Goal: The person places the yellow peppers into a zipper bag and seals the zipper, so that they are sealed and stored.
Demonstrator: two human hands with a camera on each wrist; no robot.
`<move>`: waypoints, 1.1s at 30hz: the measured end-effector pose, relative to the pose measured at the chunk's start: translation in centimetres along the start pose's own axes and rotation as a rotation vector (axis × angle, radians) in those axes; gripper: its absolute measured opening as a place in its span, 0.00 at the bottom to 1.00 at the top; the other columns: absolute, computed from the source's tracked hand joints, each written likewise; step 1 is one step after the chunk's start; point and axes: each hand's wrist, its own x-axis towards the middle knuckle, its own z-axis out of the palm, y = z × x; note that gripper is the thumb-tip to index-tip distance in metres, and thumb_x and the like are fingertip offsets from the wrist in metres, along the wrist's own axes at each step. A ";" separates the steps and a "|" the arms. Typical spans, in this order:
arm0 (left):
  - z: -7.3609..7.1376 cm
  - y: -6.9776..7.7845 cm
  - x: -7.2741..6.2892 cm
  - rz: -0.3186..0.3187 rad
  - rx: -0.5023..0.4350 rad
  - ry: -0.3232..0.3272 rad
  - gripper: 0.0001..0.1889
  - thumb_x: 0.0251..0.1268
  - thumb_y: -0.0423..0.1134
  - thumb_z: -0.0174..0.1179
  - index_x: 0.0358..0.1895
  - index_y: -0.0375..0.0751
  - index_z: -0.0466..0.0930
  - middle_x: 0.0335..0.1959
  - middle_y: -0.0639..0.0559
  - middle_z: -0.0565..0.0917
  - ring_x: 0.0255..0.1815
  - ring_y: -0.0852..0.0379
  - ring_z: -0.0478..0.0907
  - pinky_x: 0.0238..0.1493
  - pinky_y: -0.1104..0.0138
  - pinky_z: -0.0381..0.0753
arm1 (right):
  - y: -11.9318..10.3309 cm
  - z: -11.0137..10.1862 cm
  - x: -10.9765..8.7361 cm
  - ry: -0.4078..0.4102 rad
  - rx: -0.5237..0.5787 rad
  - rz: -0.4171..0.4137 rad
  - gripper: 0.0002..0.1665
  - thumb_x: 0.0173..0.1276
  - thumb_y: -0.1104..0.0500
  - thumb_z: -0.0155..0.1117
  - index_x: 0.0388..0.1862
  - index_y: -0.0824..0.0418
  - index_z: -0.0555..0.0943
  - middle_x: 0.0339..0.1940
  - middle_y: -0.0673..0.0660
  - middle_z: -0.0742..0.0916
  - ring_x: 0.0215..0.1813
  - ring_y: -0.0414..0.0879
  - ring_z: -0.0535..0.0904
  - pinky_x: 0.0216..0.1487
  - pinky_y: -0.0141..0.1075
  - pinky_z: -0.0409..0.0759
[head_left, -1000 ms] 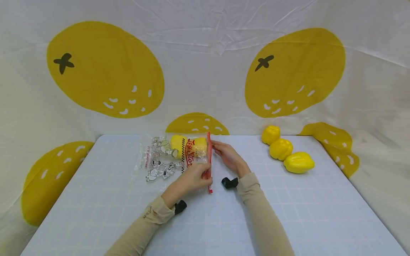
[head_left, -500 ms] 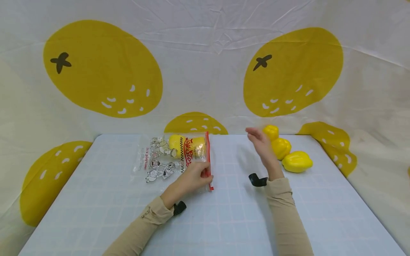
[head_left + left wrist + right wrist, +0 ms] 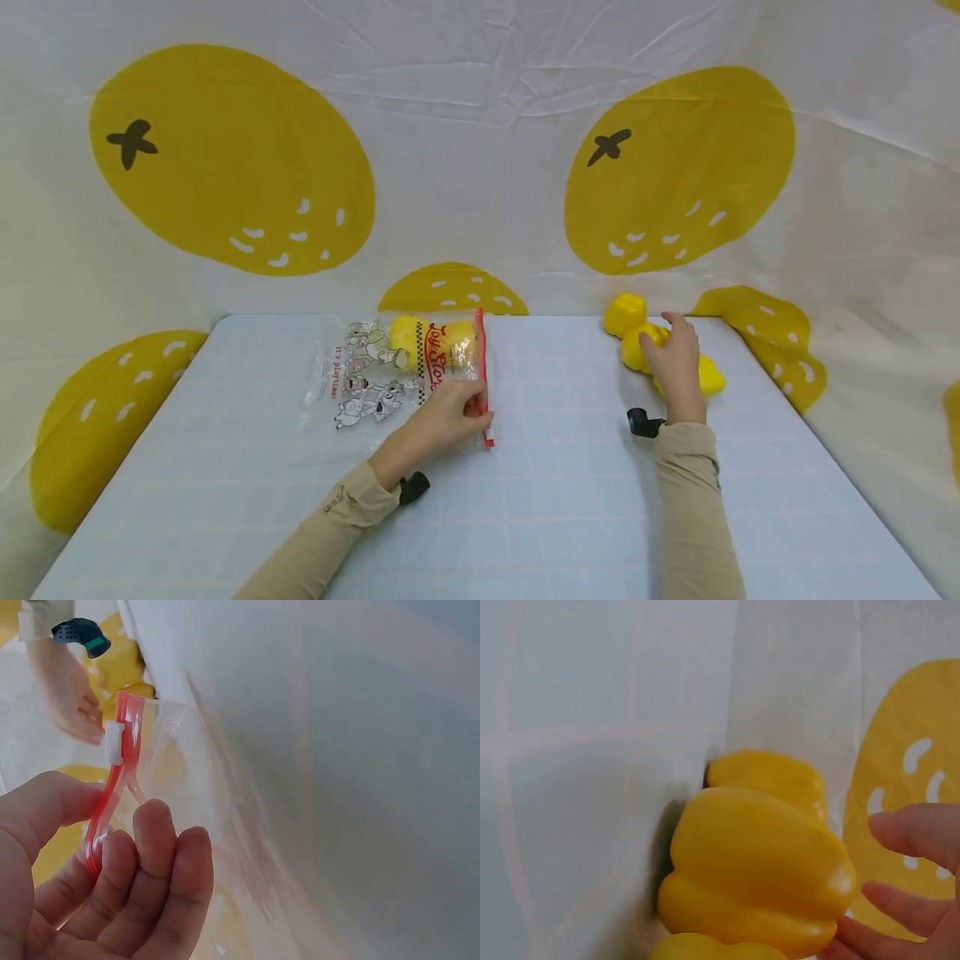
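A clear printed zip bag lies on the left half of the table, with a yellow lobed shape showing through its film. My left hand pinches the bag's red zip edge between thumb and fingers; the mouth is parted there in the left wrist view. My right hand is over the yellow bell peppers with its fingers spread. Its fingertips are right at the side of the middle pepper. Behind that one sits the far pepper. The near pepper is partly hidden by my right hand.
A pale blue checked cloth covers the table. Behind it hangs a white curtain with large yellow fruit prints. Black wrist cameras, the right one among them, stick out beside both wrists.
My right hand has left the bag's zip edge and moved right to the peppers. My left hand keeps its pinch on the bag. The head view has shifted slightly.
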 end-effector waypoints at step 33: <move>-0.5 0.2 -0.2 0.024 -0.007 -0.010 0.12 0.55 0.30 0.68 0.21 0.40 0.73 0.17 0.57 0.69 0.21 0.64 0.64 0.23 0.73 0.64 | 1.4 4.9 0.5 -0.443 0.161 -0.224 0.55 0.54 0.59 0.79 0.74 0.61 0.56 0.66 0.68 0.69 0.62 0.64 0.66 0.67 0.58 0.59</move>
